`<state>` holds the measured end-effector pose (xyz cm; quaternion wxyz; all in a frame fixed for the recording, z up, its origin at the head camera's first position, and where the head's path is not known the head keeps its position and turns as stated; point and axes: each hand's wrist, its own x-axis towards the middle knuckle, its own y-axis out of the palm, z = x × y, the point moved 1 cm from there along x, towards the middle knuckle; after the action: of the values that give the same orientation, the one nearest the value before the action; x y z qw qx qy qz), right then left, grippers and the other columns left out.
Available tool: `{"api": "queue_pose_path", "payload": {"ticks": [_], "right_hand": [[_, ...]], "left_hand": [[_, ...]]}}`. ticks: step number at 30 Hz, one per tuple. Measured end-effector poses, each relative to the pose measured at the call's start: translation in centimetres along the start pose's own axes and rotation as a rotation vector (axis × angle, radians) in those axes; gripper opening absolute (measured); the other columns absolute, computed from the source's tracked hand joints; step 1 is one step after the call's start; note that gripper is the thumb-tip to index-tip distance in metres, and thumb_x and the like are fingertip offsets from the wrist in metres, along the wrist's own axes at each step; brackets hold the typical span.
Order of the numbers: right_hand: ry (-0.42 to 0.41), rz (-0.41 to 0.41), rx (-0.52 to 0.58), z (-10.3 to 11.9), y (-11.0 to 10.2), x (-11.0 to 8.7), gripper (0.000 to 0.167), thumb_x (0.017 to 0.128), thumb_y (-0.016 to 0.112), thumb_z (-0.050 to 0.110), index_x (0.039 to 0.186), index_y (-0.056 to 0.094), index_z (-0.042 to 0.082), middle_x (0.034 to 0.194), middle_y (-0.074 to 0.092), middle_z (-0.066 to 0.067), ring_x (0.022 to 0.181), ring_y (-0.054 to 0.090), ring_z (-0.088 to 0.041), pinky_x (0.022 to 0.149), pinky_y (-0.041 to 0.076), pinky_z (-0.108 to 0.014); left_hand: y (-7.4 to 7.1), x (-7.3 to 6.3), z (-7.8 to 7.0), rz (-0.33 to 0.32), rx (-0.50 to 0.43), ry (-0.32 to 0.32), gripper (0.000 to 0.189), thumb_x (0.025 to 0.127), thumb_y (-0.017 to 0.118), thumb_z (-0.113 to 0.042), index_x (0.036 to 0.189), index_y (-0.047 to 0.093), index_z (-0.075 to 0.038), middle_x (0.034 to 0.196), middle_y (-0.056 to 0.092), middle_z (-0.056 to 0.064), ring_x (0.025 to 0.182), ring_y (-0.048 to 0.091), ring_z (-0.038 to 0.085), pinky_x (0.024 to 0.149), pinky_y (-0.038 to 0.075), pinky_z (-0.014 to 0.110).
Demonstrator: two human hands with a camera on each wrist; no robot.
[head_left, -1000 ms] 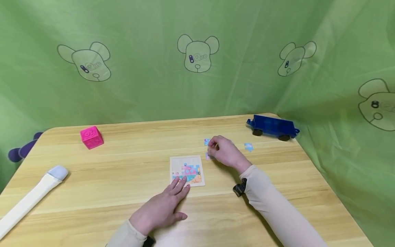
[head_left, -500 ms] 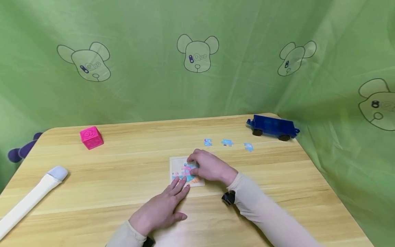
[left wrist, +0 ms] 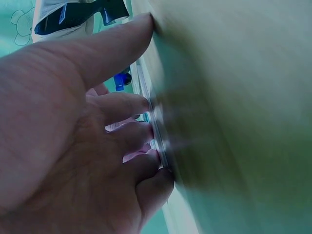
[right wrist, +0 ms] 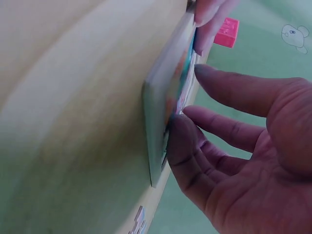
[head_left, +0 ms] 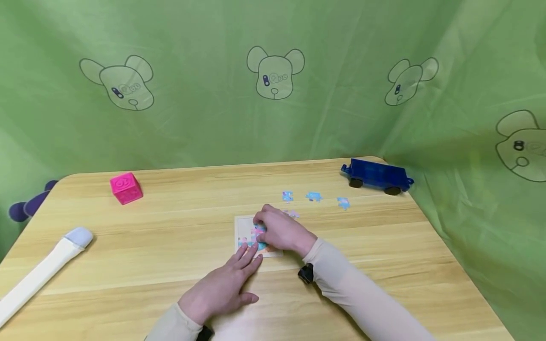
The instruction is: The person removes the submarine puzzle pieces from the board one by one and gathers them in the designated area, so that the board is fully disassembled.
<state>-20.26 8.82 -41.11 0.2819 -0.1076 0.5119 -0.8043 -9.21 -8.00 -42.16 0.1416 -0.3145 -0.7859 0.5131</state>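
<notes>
A small jigsaw puzzle in a pale square frame [head_left: 243,222] lies on the table, partly assembled in pink, blue and orange. My left hand [head_left: 223,289] rests with straight fingers on its near edge. Over the frame's right part is my right hand [head_left: 283,229], thumb and fingers bent down onto the puzzle. In the right wrist view, the thumb and fingertips of this hand [right wrist: 234,131] stand apart at the puzzle surface; whether a piece is between them is hidden. Loose jigsaw pieces lie beyond: a blue one [head_left: 314,196], another blue [head_left: 287,196], a pink one [head_left: 292,213] and a pink-blue one [head_left: 343,203].
A blue toy wagon [head_left: 377,175] stands at the back right of the wooden table [head_left: 170,237]. At the back left sits a pink cube [head_left: 126,188]. A white strap-like object [head_left: 51,270] lies along the left side. Green curtain [head_left: 192,132] hangs behind.
My right hand has moved from the loose pieces leftward onto the puzzle frame, then slightly further left. The pink loose piece beside the frame has come into fuller view. My left hand has stayed put.
</notes>
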Motion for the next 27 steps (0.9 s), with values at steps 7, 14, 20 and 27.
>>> {"api": "queue_pose_path", "payload": {"ticks": [7,14,20,27], "right_hand": [[0.013,0.000,0.000,-0.02,0.06,0.19,0.026,0.087,0.074,0.009,0.112,0.067,0.006,0.101,0.052,0.000,0.085,0.051,-0.016,0.081,0.047,-0.032],[0.009,0.008,0.019,0.04,0.03,0.41,0.024,0.087,0.074,0.007,0.108,0.062,0.008,0.099,0.052,-0.001,0.086,0.051,-0.017,0.081,0.047,-0.032],[0.028,-0.002,0.112,-0.08,-0.07,0.49,0.021,0.089,0.070,0.003,0.107,0.058,0.008,0.092,0.056,-0.002,0.081,0.052,-0.016,0.075,0.047,-0.031],[0.070,-0.005,0.192,-0.41,-0.15,0.63,0.018,0.094,0.065,0.005,0.111,0.060,0.006,0.089,0.057,0.000,0.079,0.055,-0.014,0.075,0.049,-0.030]], "left_hand": [[-0.03,0.02,0.03,0.002,0.005,-0.003,0.077,0.089,0.072,-0.036,0.149,0.039,-0.001,0.160,0.022,0.015,0.146,0.016,0.033,0.109,0.035,0.044],[-0.13,-0.04,0.09,-0.001,-0.005,-0.002,0.077,0.089,0.072,-0.035,0.149,0.040,0.000,0.160,0.021,0.014,0.146,0.016,0.034,0.108,0.036,0.045],[-0.08,0.00,0.10,-0.006,-0.012,0.005,0.077,0.088,0.073,-0.034,0.148,0.040,0.001,0.160,0.021,0.015,0.146,0.017,0.035,0.108,0.036,0.044],[-0.11,-0.01,0.03,0.001,-0.025,0.001,0.077,0.088,0.073,-0.034,0.149,0.039,0.000,0.160,0.020,0.015,0.146,0.016,0.035,0.107,0.037,0.045]]}}
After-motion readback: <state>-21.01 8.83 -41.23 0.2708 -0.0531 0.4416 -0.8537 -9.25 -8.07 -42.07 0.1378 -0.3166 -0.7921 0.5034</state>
